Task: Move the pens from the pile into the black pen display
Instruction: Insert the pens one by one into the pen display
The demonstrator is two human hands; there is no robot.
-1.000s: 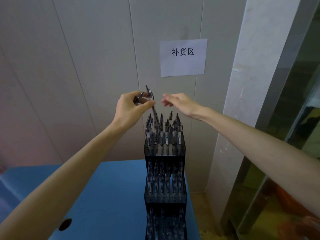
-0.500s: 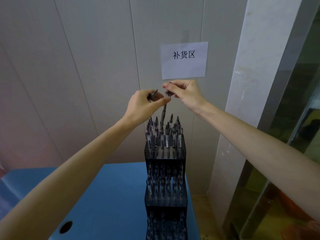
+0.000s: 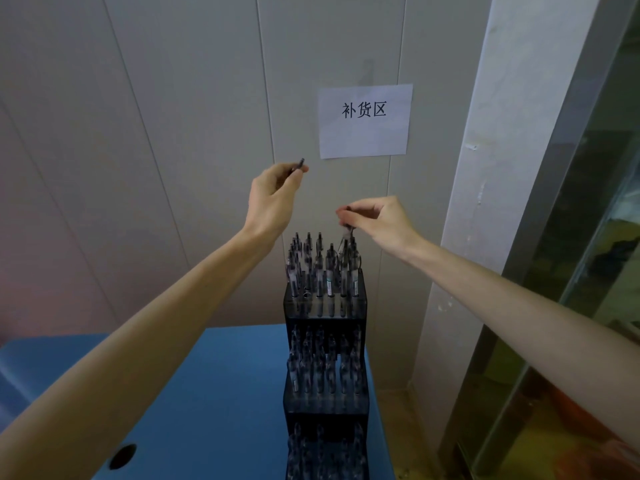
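The black pen display is a three-step rack at the right end of the blue table, each tier packed with several upright pens. My left hand is raised above and left of the top tier and grips a dark pen whose tip sticks out past the fingers. My right hand hovers over the right side of the top tier and pinches the top of a pen that stands among the others in the back right. The pile of pens is out of view.
A grey panelled wall stands right behind the display, with a white paper sign taped on it. A pale pillar and a glass panel rise to the right. The table has a round hole near its front left.
My right hand took a pen from the left hand, then moved down and right with it to the top tier. My left hand drew up and left with the remaining pen.
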